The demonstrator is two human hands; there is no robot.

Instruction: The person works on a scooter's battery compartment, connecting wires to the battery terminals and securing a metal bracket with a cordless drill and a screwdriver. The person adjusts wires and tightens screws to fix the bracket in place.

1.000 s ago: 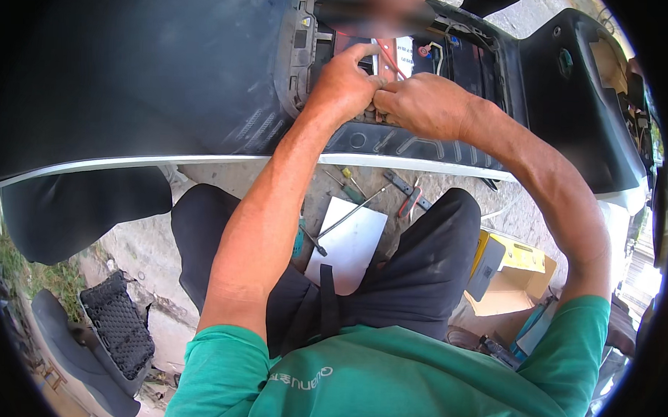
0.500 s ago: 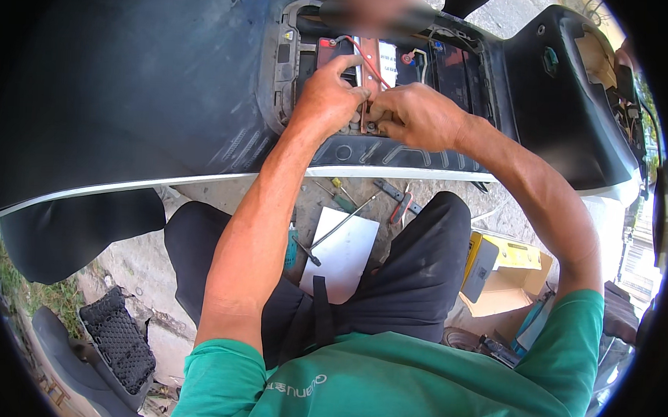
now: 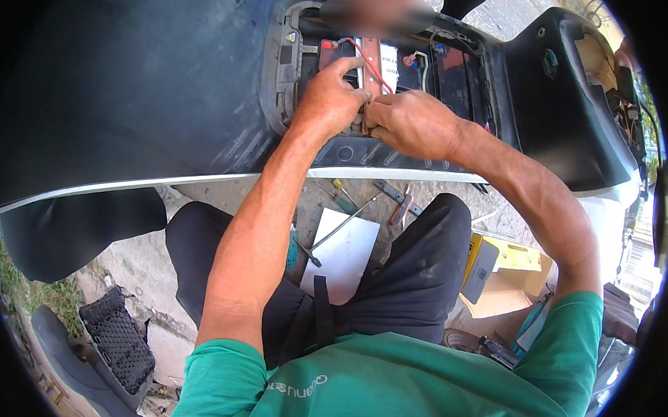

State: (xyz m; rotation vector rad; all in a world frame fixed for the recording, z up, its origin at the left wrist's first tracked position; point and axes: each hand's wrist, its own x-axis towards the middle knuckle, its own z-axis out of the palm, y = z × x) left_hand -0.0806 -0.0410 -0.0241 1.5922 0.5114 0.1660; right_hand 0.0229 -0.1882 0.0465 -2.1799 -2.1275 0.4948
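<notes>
Your left hand (image 3: pixel 329 102) and right hand (image 3: pixel 419 125) meet near twelve o'clock, at the near end of a reddish-brown flat strip (image 3: pixel 373 48) inside the opening of a black panel (image 3: pixel 169 85). Your left thumb and forefinger stand partly apart beside it; your right fingers curl tightly there, and I cannot tell what either grips. The opening's grey plastic rim (image 3: pixel 285 82) is near at nine o'clock; open room lies at three o'clock, above a dark block (image 3: pixel 456 77).

The black panel (image 3: pixel 155 70) looks smooth plastic, the coppery strip (image 3: pixel 373 49) metal, the trousers (image 3: pixel 428 263) matt cloth.
</notes>
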